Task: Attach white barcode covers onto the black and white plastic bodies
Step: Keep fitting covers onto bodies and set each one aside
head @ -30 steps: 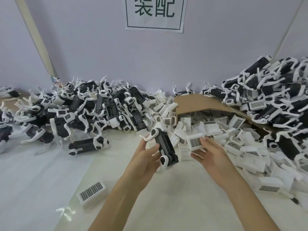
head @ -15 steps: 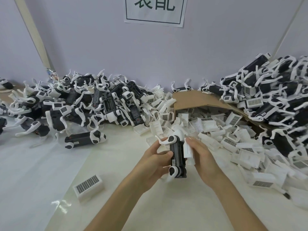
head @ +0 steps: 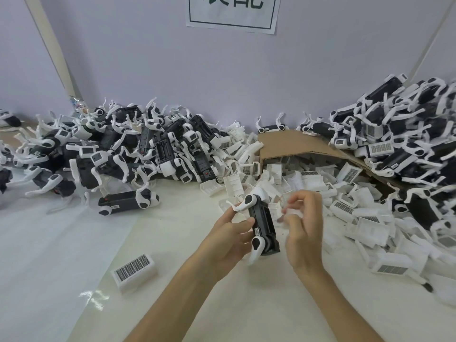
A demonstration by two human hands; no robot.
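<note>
White table [head: 61,255] by lilac wall [head: 148,70]; left hand [head: 229,240] grips body [head: 262,218]; right hand [head: 304,230] blurred, unclear

We hold the black and white body [head: 262,222] in our left hand [head: 229,236], our right hand [head: 304,227] (blurred, fingers curled) just beside it.

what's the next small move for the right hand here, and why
Probably bring the right hand in to press a cover onto the black body. The left hand grips that body, whose top face looks bare, and the right hand hovers beside it, too blurred to tell if it holds a cover.
</note>
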